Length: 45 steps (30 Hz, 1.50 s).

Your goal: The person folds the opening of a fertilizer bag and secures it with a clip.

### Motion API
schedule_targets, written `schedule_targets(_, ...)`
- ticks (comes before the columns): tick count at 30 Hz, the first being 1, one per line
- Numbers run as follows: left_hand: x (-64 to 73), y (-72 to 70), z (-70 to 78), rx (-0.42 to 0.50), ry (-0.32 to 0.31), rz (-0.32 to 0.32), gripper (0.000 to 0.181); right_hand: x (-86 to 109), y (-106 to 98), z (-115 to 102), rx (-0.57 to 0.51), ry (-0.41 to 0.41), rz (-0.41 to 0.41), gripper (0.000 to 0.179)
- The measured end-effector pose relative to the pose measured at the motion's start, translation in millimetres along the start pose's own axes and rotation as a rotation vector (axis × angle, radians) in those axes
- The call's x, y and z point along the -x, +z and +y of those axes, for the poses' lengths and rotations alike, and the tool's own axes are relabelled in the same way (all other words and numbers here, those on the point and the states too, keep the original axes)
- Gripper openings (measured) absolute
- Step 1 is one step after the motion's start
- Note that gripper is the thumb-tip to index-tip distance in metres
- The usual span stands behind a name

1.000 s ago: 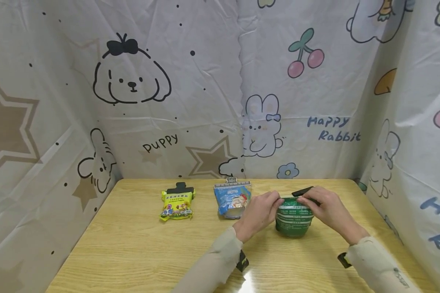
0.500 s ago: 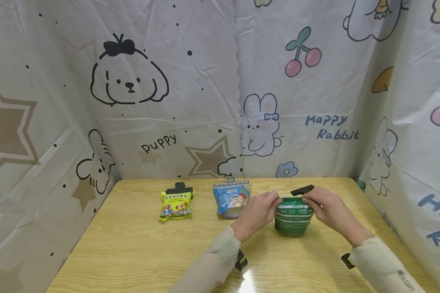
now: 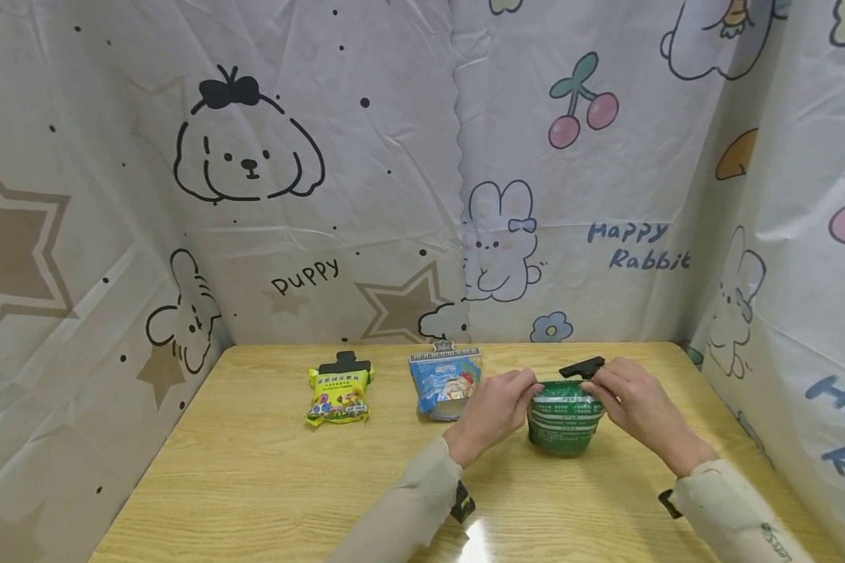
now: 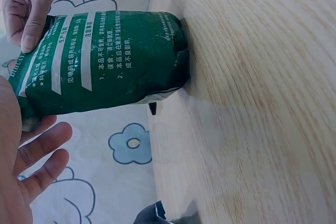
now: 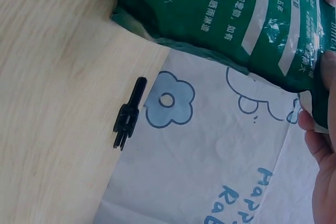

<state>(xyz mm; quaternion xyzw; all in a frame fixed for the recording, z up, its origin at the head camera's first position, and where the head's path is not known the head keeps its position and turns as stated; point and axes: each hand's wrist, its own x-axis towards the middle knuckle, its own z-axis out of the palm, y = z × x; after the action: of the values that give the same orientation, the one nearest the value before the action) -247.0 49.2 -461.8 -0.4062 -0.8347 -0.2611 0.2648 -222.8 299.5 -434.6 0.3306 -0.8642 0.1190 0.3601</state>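
Note:
A green plastic bag point(image 3: 566, 426) with white printed lettering stands on the table at right of centre. My left hand point(image 3: 489, 410) pinches its top left corner between thumb and fingers. At the opposite top corner, my right hand point(image 3: 641, 410) pinches the edge with its thumb over the printed side. In the left wrist view, the bag point(image 4: 118, 59) is bulging and its bottom meets the tabletop. Just behind it on the table lies a black clip point(image 3: 581, 367), also visible beside the bag in the right wrist view as a long-handled black clip point(image 5: 129, 115).
A yellow bag point(image 3: 339, 397) closed with a black clip point(image 3: 346, 362) rests at the back left of the wooden table point(image 3: 253, 469). Nearer the middle is a blue bag point(image 3: 442, 385) under a silver clip point(image 3: 444, 351). A patterned white curtain point(image 3: 366, 180) surrounds the back and sides.
My right hand has slid slightly right along the bag's top edge to its corner, uncovering more of the black clip behind. My left hand keeps its hold.

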Motion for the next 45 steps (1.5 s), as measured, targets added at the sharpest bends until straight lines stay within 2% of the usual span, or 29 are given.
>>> schedule_targets(5, 0.4, 0.0, 0.2, -0.001, 0.000, 0.004, 0.019, 0.7, -1, 2, 0.019, 0.003, -0.012, 0.032)
schedule_targets(13, 1.2, 0.6, 0.4, 0.007, 0.026, 0.029, 0.017, 6.6, -1, 8, -0.018, -0.006, -0.028, 0.024)
schedule_targets(17, 2.0, 1.4, -0.1, 0.011, 0.022, 0.030, 0.018, 10.1, -1, 10, -0.024, -0.015, -0.048, 0.016)
schedule_targets(19, 2.3, 1.5, -0.2, 0.006, 0.020, 0.026, 0.018, 11.6, -1, 10, -0.030, -0.023, -0.049, 0.006)
schedule_targets(24, 2.6, 1.0, 0.0, -0.010, 0.026, 0.026, 0.018, 13.1, 0, 10, -0.022, -0.030, -0.029, 0.035)
schedule_targets(26, 2.5, 0.3, 0.3, -0.008, 0.029, 0.028, 0.018, 12.5, -1, 10, -0.005, -0.027, -0.029, 0.028)
schedule_targets(29, 2.1, -0.2, 0.8, -0.006, 0.031, 0.026, 0.019, 12.1, -1, 8, 0.022, -0.030, -0.023, 0.006)
schedule_targets(32, 2.1, -0.6, 1.0, -0.002, 0.032, 0.024, 0.019, 11.9, -2, 8, 0.040, -0.033, -0.008, 0.022)
schedule_targets(34, 2.6, -0.8, 1.0, -0.001, 0.027, 0.023, 0.019, 11.9, -2, 8, 0.049, -0.029, -0.003, 0.026)
schedule_targets(40, 4.0, -1.3, 0.9, 0.003, 0.021, 0.023, 0.018, 13.2, -4, 9, 0.060, -0.014, -0.014, 0.027)
schedule_targets(45, 3.0, -0.2, 0.8, 0.002, 0.024, 0.034, 0.017, 15.1, -4, 12, 0.068, -0.017, -0.024, 0.021)
